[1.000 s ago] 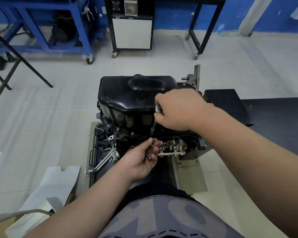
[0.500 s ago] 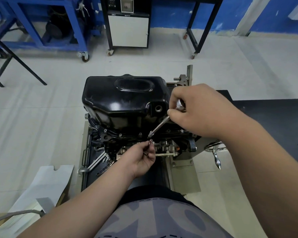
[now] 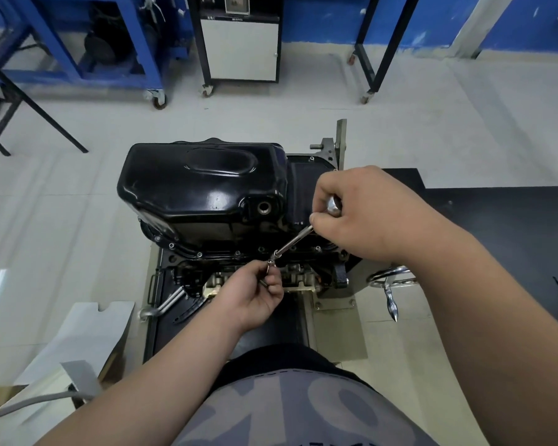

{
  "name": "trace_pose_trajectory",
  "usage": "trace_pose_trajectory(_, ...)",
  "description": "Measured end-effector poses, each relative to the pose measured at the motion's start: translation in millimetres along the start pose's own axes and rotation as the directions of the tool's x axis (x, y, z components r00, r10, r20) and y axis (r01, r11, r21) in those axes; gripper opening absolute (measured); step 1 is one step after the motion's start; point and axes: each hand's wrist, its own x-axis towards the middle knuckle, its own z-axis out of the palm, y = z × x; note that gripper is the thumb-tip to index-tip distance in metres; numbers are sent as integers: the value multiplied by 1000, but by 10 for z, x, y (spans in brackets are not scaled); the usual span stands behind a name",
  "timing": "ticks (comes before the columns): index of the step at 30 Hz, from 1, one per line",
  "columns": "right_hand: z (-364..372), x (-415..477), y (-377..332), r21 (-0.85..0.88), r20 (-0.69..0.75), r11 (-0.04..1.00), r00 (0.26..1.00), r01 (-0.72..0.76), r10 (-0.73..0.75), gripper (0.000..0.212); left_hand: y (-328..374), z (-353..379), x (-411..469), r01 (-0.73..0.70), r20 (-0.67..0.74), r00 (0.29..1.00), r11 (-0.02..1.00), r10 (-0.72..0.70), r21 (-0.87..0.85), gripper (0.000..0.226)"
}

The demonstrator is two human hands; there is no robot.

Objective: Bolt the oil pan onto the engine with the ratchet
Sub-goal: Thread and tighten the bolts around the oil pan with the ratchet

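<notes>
Bolt (image 3: pixel 268 269), pinched by the left hand (image 3: pixel 255 294), sits at the ratchet (image 3: pixel 293 244) tip; the right hand (image 3: pixel 364 214) grips its head. Best to seat it squarely first.

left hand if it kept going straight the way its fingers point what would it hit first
Probably the socket tip of the ratchet, just beyond the left hand, which pinches a small bolt. Past that lies the flange of the oil pan. Depth is unclear from one view.
</notes>
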Motion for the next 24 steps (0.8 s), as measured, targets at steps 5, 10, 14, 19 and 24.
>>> trace_pose_trajectory(5,-79,51,87,27,-42,999,999,28,-27,19,24,40,61,-16,-5,1000,1000,16,-17,23)
trace_pose_trajectory(10,-66,97,128,13,-13,999,999,34,-33,17,25,43,153,-26,-13,1000,1000,26,8,22)
trace_pose_trajectory(14,-75,129,167,35,-18,999,1000,26,-26,16,36,30,203,-37,-28,999,999,38,13,20)
trace_pose_trajectory(19,-84,160,172,43,-25,999,999,33,-32,17,35,49,256,-28,-41,999,997,31,68,20)
trace_pose_trajectory(24,-79,183,191,23,-16,999,999,31,-30,17,41,63,254,-24,-37,999,995,28,93,18)
